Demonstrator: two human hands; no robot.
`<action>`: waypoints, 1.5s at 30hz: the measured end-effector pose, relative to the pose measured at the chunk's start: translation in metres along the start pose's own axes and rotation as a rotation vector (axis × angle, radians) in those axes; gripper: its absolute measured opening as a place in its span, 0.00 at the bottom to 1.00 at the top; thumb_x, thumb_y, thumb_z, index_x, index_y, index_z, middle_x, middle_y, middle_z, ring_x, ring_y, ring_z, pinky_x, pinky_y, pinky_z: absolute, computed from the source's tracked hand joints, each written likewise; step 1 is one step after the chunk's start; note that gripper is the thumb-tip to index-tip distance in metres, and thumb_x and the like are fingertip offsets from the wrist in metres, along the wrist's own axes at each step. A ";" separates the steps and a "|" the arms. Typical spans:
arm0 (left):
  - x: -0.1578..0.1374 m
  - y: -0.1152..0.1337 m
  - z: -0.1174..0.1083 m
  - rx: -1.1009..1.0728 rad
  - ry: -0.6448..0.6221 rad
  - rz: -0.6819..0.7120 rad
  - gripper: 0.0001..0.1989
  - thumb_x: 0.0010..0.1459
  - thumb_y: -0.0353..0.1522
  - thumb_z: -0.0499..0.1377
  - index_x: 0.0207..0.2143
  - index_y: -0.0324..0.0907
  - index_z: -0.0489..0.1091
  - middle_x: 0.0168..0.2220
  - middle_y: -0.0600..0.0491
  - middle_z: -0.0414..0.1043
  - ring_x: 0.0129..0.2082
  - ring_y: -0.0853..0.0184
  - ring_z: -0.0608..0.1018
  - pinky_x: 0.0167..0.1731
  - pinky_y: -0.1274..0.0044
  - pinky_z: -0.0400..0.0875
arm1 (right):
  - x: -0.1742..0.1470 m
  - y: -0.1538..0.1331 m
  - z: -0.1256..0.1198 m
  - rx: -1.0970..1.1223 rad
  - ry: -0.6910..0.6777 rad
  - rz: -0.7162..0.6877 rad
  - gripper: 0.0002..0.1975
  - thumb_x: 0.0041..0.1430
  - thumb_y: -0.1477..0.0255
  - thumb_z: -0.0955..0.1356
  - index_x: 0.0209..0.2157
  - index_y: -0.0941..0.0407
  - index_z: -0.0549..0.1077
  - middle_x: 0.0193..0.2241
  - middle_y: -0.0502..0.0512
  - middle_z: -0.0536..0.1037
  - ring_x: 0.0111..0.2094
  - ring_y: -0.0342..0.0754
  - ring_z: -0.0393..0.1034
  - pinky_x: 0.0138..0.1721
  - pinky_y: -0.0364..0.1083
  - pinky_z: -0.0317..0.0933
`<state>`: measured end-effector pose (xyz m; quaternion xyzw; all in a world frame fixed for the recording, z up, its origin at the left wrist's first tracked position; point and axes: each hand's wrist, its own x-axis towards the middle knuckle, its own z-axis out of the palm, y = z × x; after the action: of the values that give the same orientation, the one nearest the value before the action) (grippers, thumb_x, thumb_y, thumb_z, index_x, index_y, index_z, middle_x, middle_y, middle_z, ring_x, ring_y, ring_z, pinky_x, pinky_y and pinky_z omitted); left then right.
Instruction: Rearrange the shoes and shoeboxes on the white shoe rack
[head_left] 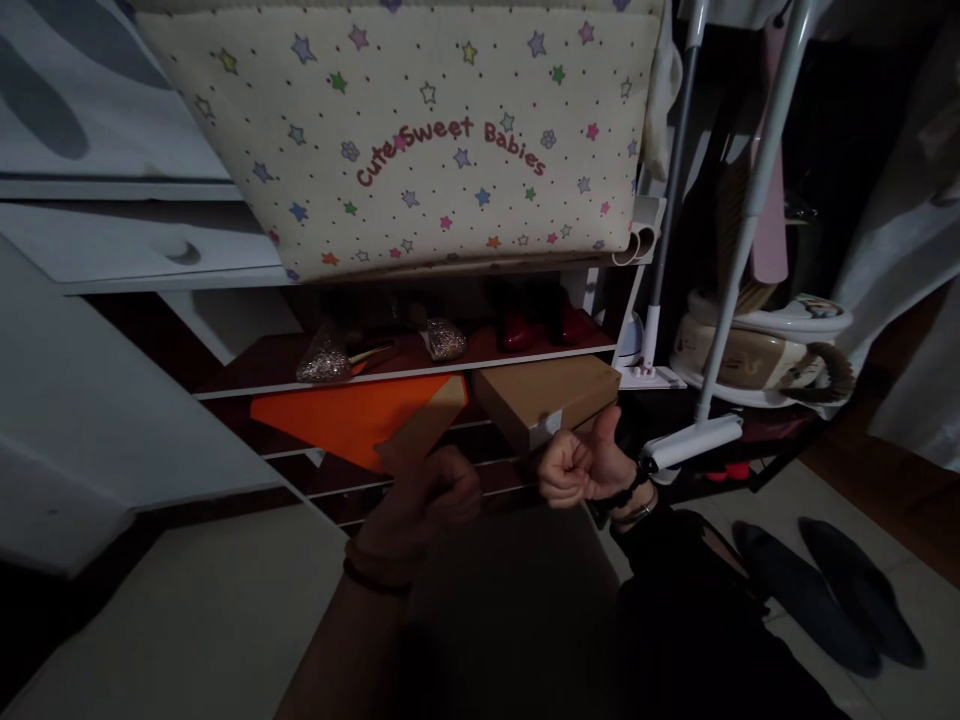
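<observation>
My left hand (442, 490) is closed in a loose fist in dim light, its thumb side near the lower corner of an orange box (337, 408) on the shoe rack. My right hand (577, 468) is curled into a fist with the thumb sticking up, and nothing shows in it. Just behind it lies a brown cardboard box (551, 390) with a small white label. On the shelf above stand glittery high-heeled shoes (326, 358) and red shoes (517, 335). The two hands are apart, at about the same height.
A star-printed fabric box (450, 210) sits on top of the rack. Left is a white cabinet with a drawer (176, 250). At right stand a white-headed mop (694, 442), a pink-backed brush (771, 200) and a lidded pot (750, 350). Dark slippers (810, 600) lie on the tiled floor.
</observation>
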<state>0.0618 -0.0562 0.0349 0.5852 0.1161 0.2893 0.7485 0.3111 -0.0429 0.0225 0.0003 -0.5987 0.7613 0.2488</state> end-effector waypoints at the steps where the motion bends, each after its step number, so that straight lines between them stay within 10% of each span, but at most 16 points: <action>1: 0.001 0.000 0.001 0.000 0.007 0.000 0.43 0.44 0.74 0.34 0.13 0.44 0.49 0.10 0.59 0.41 0.11 0.77 0.46 0.13 0.79 0.36 | 0.000 -0.001 0.001 -0.002 0.001 0.002 0.45 0.38 0.23 0.46 0.17 0.52 0.56 0.12 0.39 0.50 0.13 0.34 0.38 0.15 0.39 0.35; 37: 0.010 0.026 0.044 -0.042 -0.105 0.013 0.43 0.41 0.75 0.37 0.14 0.44 0.52 0.11 0.60 0.43 0.11 0.77 0.46 0.14 0.78 0.39 | -0.009 -0.027 0.034 0.018 -0.035 -0.042 0.44 0.48 0.25 0.45 0.17 0.53 0.57 0.13 0.39 0.50 0.13 0.34 0.37 0.14 0.39 0.35; 41: 0.016 0.014 0.025 -0.100 0.101 -0.015 0.43 0.49 0.71 0.49 0.16 0.40 0.63 0.13 0.56 0.53 0.13 0.74 0.56 0.15 0.79 0.50 | -0.017 -0.031 0.027 -0.272 0.355 -0.082 0.48 0.54 0.28 0.44 0.24 0.56 0.68 0.16 0.43 0.57 0.16 0.39 0.49 0.17 0.40 0.50; 45: 0.029 -0.030 -0.015 -0.223 0.784 -0.111 0.27 0.68 0.51 0.56 0.26 0.38 0.71 0.24 0.51 0.70 0.22 0.71 0.73 0.26 0.79 0.69 | -0.030 -0.023 0.003 -1.069 1.146 -0.278 0.31 0.67 0.42 0.61 0.48 0.55 0.74 0.41 0.59 0.76 0.44 0.53 0.71 0.47 0.53 0.70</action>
<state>0.0868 -0.0320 0.0070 0.3387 0.3919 0.4606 0.7208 0.3449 -0.0529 0.0350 -0.4362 -0.6561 0.2145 0.5773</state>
